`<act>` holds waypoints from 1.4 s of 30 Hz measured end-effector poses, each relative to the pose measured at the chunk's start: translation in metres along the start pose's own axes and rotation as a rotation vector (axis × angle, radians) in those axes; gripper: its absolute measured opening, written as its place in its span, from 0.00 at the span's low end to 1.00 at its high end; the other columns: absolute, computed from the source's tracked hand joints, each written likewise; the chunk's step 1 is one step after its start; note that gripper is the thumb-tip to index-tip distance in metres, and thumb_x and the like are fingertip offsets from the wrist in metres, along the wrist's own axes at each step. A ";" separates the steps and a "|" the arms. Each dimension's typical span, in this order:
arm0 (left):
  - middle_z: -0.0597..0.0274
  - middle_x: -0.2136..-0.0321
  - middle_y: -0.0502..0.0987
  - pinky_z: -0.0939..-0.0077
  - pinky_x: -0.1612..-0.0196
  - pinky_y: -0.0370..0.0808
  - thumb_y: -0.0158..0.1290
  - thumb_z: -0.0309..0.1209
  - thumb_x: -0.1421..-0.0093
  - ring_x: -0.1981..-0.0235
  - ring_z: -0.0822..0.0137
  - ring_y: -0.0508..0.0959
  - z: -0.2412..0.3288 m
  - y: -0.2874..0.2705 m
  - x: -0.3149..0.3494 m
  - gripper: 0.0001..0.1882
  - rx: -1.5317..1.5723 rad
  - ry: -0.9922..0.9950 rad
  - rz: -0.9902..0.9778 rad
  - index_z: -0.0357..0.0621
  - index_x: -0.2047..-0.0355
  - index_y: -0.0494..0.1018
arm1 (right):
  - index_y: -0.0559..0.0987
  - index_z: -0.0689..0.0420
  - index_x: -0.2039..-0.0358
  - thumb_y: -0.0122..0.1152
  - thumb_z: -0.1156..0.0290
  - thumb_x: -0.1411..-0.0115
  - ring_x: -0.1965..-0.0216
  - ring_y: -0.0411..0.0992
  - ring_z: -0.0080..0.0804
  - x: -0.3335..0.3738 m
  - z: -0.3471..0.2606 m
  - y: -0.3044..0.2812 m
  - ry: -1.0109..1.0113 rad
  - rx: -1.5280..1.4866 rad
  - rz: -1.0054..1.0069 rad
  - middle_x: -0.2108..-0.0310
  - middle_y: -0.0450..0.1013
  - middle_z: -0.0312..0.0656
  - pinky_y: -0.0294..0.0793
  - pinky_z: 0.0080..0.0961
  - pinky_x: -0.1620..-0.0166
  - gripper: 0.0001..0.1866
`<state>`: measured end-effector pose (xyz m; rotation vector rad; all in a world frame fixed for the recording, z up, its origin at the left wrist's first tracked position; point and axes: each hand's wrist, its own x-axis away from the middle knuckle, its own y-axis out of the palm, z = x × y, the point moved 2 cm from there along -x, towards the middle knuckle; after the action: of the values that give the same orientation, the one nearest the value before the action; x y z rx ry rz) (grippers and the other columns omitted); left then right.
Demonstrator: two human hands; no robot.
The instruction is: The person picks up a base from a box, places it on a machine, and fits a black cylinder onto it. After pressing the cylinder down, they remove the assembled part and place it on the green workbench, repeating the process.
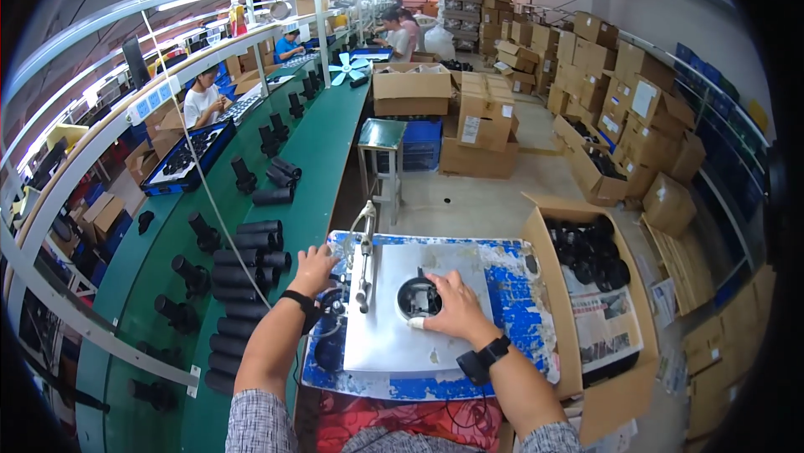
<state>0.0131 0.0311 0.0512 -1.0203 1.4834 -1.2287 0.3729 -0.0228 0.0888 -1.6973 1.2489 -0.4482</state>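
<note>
My right hand [456, 311] rests on a round black part [416, 295] seated in a hole of a grey metal plate [394, 344], fingers curled around the part's right side. The plate lies on a worn blue work board [511, 285]. My left hand [314, 269] reaches to the board's left edge, fingers spread, just beside a metal lever press [365, 265] standing on the plate. Whether the left hand holds anything is hidden. Both wrists wear black bands.
A green conveyor bench [327, 151] on my left carries several black cylinders [251, 244]. An open cardboard box [586, 252] of black parts stands at my right. Stacked cartons [636, 110] line the right wall. Other people work at the far benches.
</note>
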 end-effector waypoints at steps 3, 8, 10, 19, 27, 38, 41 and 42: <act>0.56 0.48 0.76 0.52 0.48 0.72 0.74 0.34 0.51 0.46 0.52 0.76 0.006 -0.012 0.022 0.28 0.089 -0.126 0.155 0.49 0.48 0.81 | 0.72 0.52 0.32 0.83 0.41 0.58 0.46 0.74 0.57 -0.001 0.004 -0.002 -0.011 -0.003 0.033 0.49 0.68 0.53 0.76 0.47 0.42 0.55; 0.53 0.59 0.78 0.59 0.60 0.77 0.69 0.25 0.44 0.63 0.51 0.80 0.083 -0.121 0.103 0.17 0.716 -0.196 0.386 0.39 0.54 0.80 | 0.72 0.53 0.32 0.84 0.42 0.59 0.47 0.74 0.56 -0.001 0.013 -0.006 0.003 -0.030 0.020 0.50 0.69 0.52 0.76 0.46 0.42 0.56; 0.51 0.58 0.78 0.57 0.57 0.76 0.64 0.23 0.41 0.61 0.50 0.79 0.127 -0.131 0.124 0.15 0.949 -0.129 0.274 0.39 0.53 0.80 | 0.71 0.54 0.32 0.84 0.43 0.59 0.48 0.73 0.54 -0.004 0.013 -0.005 0.004 -0.070 -0.002 0.50 0.68 0.51 0.75 0.46 0.43 0.56; 0.51 0.44 0.77 0.59 0.53 0.75 0.68 0.26 0.43 0.57 0.50 0.78 0.187 -0.060 0.079 0.23 0.749 0.169 0.307 0.44 0.46 0.80 | 0.69 0.54 0.30 0.87 0.51 0.62 0.49 0.74 0.53 -0.007 0.015 -0.005 -0.076 -0.126 0.008 0.50 0.69 0.50 0.76 0.43 0.45 0.58; 0.53 0.44 0.77 0.59 0.56 0.73 0.66 0.25 0.43 0.61 0.53 0.77 0.194 -0.062 0.075 0.24 0.667 0.126 0.261 0.44 0.44 0.78 | 0.68 0.56 0.28 0.85 0.51 0.60 0.47 0.73 0.51 -0.010 0.020 -0.005 -0.047 -0.129 -0.035 0.49 0.68 0.50 0.74 0.43 0.43 0.59; 0.49 0.45 0.76 0.60 0.60 0.70 0.65 0.23 0.46 0.64 0.56 0.75 0.200 -0.056 0.070 0.26 0.535 0.117 0.143 0.42 0.45 0.78 | 0.67 0.56 0.28 0.82 0.55 0.58 0.42 0.71 0.48 -0.012 0.028 -0.007 -0.017 -0.274 -0.070 0.42 0.67 0.48 0.67 0.43 0.38 0.56; 0.48 0.46 0.76 0.60 0.60 0.70 0.66 0.23 0.46 0.63 0.55 0.75 0.200 -0.056 0.070 0.26 0.539 0.111 0.114 0.42 0.45 0.77 | 0.67 0.55 0.28 0.81 0.55 0.57 0.41 0.70 0.47 -0.012 0.030 -0.009 0.001 -0.283 -0.088 0.41 0.67 0.48 0.66 0.43 0.37 0.56; 0.47 0.47 0.76 0.60 0.59 0.70 0.66 0.24 0.45 0.63 0.54 0.75 0.200 -0.054 0.070 0.26 0.534 0.105 0.099 0.42 0.44 0.77 | 0.67 0.55 0.28 0.81 0.55 0.57 0.40 0.70 0.46 -0.014 0.032 -0.008 0.005 -0.294 -0.101 0.41 0.67 0.47 0.66 0.43 0.37 0.56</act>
<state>0.1935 -0.0881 0.0797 -0.5259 1.1686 -1.5134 0.3948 0.0048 0.0835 -2.0146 1.2843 -0.3411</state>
